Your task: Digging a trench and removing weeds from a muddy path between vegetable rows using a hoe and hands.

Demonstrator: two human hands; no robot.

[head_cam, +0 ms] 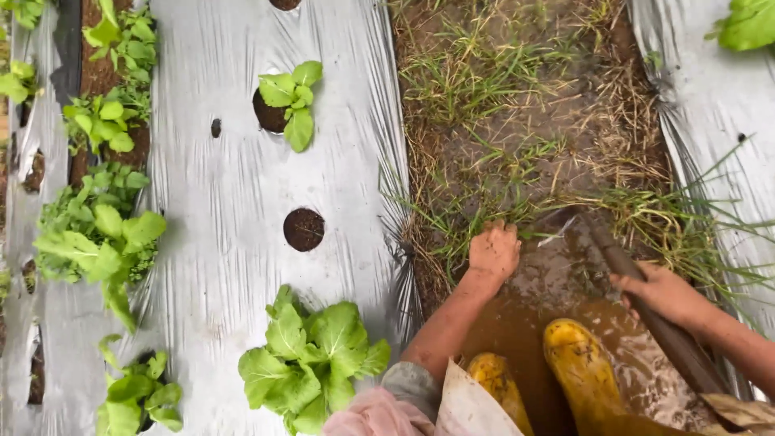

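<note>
L hand (494, 250) fisted on grass clump (476, 211), R hand (658, 291) gripping hoe handle (655, 319); near furrow (557, 278) bare mud, grass ahead uncleared.

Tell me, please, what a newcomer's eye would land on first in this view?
Probably the yellow rubber boots standing in muddy brown water at bottom centre. Just above, the left hand grips grass at the furrow's edge while the right hand holds a muddy tool handle. Leafy greens poke through silver plastic mulch on the left.
</note>
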